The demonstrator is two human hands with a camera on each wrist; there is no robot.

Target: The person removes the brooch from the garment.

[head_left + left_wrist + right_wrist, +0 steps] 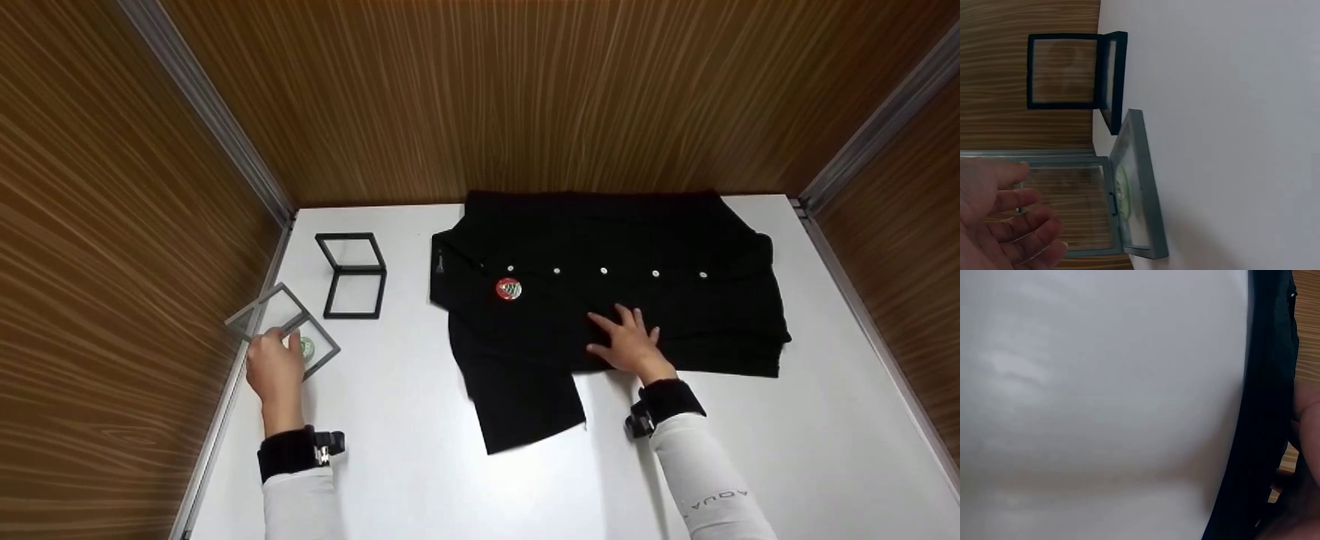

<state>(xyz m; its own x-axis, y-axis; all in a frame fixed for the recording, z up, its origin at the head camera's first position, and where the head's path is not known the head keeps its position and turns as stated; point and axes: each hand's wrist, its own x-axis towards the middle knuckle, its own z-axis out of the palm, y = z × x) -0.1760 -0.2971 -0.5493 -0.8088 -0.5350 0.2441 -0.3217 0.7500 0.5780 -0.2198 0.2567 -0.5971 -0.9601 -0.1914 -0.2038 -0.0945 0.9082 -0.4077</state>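
My left hand is at a grey hinged display frame that stands unfolded on the left side of the table. In the left wrist view the fingers are loosely bent in front of its raised clear half, with no grip visible. A round green badge sits in the lower half, partly hidden by the hand in the head view. With fingers spread, my right hand rests on the lower edge of a black buttoned shirt. A round red badge with a tree design lies on the shirt.
Behind the grey frame stands a black hinged display frame, also unfolded. The white table is bounded by wood-grain panels at the back and both sides. One shirt sleeve extends toward the front.
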